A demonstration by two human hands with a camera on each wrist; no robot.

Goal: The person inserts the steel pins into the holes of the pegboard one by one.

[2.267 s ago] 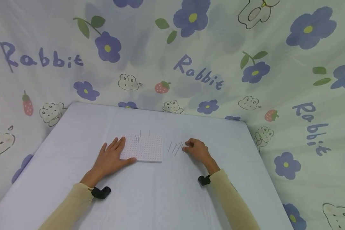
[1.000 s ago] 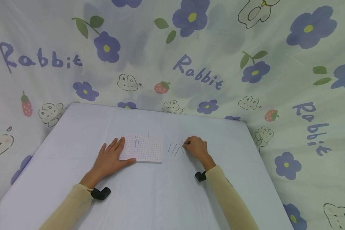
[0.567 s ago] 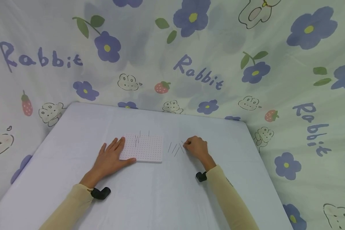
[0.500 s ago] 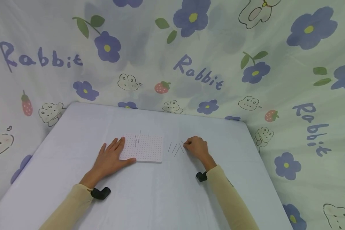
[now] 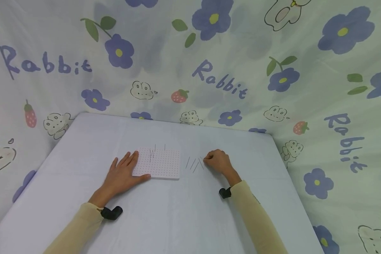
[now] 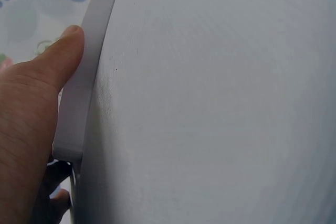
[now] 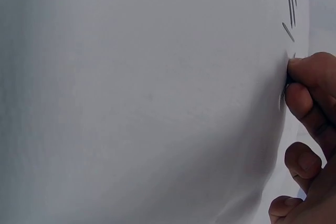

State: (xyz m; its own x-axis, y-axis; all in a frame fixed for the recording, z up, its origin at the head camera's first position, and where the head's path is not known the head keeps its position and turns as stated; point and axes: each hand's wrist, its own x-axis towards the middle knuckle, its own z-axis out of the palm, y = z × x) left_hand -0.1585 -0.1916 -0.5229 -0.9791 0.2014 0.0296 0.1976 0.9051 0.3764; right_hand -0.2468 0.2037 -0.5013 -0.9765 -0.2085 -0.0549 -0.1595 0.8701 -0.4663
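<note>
Hanging beyond board (image 5: 165, 166): “Rabbit” cloth (image 5: 162, 53)

I'm standing in a curtained-off nook: pale cloth (image 5: 165, 67) hangs behind the white desk (image 5: 174, 218) and along both sides, printed with purple flowers (image 5: 119, 46), strawberries (image 5: 179, 96), cartoon animals (image 5: 141, 91) and the word "Rabbit" (image 5: 220, 80). Whether it's in a home or studio, I can't tell.

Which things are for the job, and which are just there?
For the job, it seems:
- board
- needles
- left hand, on the board
- right hand, at the needles

Just there:
- curtain
- table
- wrist cameras
</note>
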